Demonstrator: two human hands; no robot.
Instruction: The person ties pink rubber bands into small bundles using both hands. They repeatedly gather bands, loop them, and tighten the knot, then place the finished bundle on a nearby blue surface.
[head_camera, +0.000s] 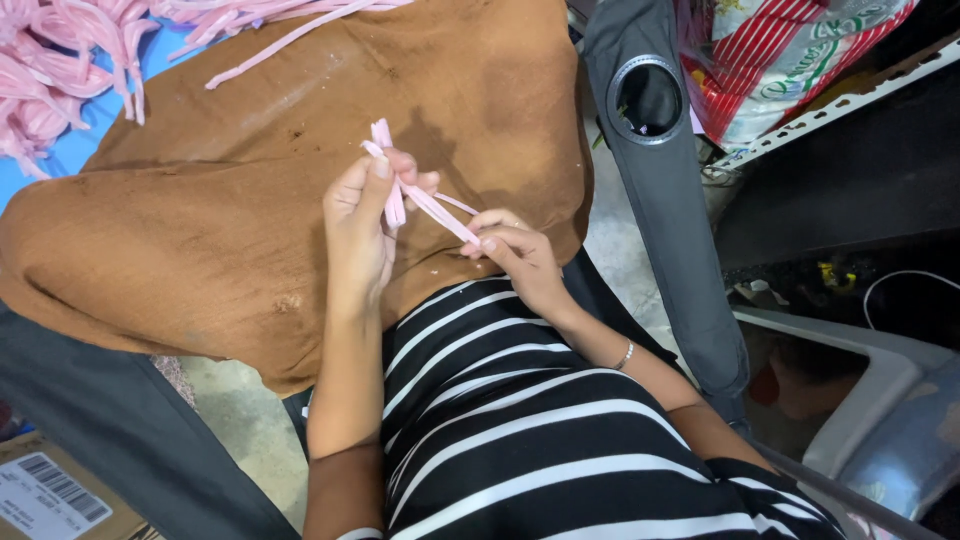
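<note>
My left hand (362, 225) pinches the folded end of thin pink strips (425, 200) above a brown cloth (230, 190) that covers my lap. My right hand (520, 255) grips the other end of the same strips, a little lower and to the right. The strips stretch between both hands, and short loose ends stick up above my left thumb. A thin bracelet sits on my right wrist. I wear a black shirt with white stripes.
A heap of more pink strips (60, 70) lies at the upper left on a blue surface. A grey chair arm with a cup holder (648, 100) stands at the right. A striped red bag (790, 50), a pale plastic chair (870, 400) and a cardboard box (50, 490) are nearby.
</note>
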